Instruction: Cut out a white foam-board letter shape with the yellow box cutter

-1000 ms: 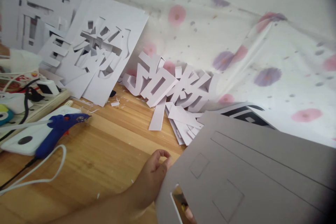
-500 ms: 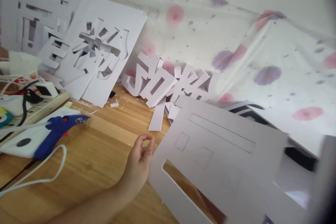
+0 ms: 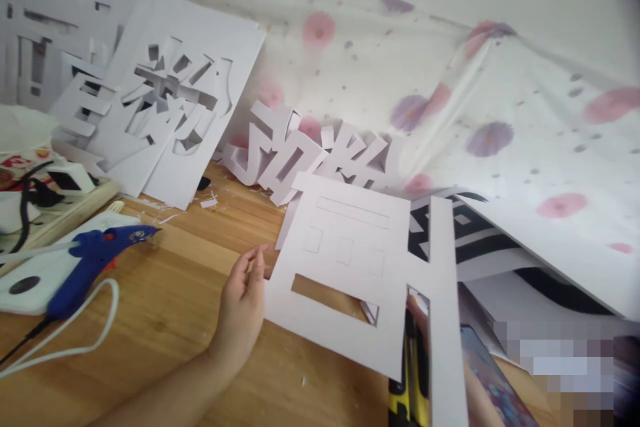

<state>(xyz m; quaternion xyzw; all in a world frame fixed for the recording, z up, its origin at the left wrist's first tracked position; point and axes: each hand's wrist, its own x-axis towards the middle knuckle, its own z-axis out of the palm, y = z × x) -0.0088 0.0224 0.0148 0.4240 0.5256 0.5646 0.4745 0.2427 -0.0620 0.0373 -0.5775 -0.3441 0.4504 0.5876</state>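
Note:
A white foam board (image 3: 345, 340) with a long slot cut through it and pencilled rectangles is tilted up over the table. My left hand (image 3: 243, 303) is closed at its left edge, the fingertips partly behind it. On the right, my right hand (image 3: 419, 313) shows only in part through an opening and beyond the board's edge. A yellow and black utility knife (image 3: 413, 353) lies against that hand, under its fingers; most of the grip is hidden by the board.
On the left lie a blue glue gun (image 3: 90, 263), its white cord and a power strip (image 3: 105, 193). Cut-out boards (image 3: 200, 47) lean at the back, beside white three-dimensional letters (image 3: 290, 167). A phone (image 3: 493, 377) and black-printed sheets (image 3: 525, 280) are at right.
The board has turned and swung, so its full outline shows. The right hand and the utility knife have come into view behind it. My left hand has shifted slightly left and down.

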